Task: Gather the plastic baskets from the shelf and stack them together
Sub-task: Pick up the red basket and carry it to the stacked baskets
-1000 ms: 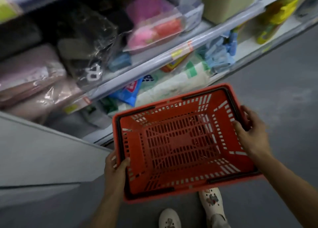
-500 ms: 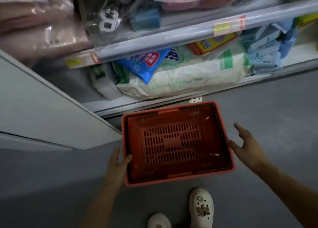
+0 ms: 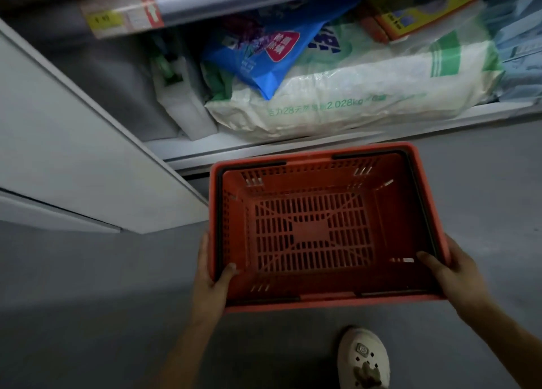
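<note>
Shoe, pale, stands nearest on the grey floor. Above it, a red plastic basket, empty and slatted, sits level between two hands. The left hand pinches the basket's left rim, thumb inside; the right hand clasps the right rim the same way. Beyond the basket, the bottom shelf holds a large white sack with green print, and a blue packet lies on the sack.

Open floor beside basket
</note>
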Demonstrator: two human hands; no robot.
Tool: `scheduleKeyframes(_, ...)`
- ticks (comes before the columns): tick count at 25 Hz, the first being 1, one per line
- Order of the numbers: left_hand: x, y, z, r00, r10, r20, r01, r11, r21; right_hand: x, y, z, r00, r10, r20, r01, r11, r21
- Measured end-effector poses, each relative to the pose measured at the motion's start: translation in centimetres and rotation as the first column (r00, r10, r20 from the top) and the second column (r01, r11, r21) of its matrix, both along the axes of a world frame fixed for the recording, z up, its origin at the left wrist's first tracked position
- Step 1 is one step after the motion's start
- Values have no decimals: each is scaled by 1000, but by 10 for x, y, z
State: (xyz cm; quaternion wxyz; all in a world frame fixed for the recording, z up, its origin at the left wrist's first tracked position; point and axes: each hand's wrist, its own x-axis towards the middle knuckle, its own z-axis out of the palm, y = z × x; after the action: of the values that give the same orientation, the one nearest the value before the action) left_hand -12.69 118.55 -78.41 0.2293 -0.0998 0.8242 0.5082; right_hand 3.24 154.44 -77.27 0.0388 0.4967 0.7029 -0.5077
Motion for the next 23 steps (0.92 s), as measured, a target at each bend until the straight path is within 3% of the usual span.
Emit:
scheduleKeyframes(4,0,2,-3,995,100,-24,-98,993,66,-1,-8,-2,986,-130,-107,127,991,-37)
scheduleKeyframes(9,-11,9,31,982,164,-93,-155,983,98,-15,-1,29,983,-114,-146,118,993,20)
scheduleKeyframes(12,0,3,67,980,196,-44,-191,977,95,-8,1,60,989,-72,-132,75,997,20)
scheduleKeyframes(17,32,-11,151,967,252,-25,-249,965,81,10,-4,155,981,-25,-194,31,999,25)
scheduleKeyframes(23,63,-27,297,957,275,-87,-267,959,98,24,-14,298,971,42,-237,-23,997,80)
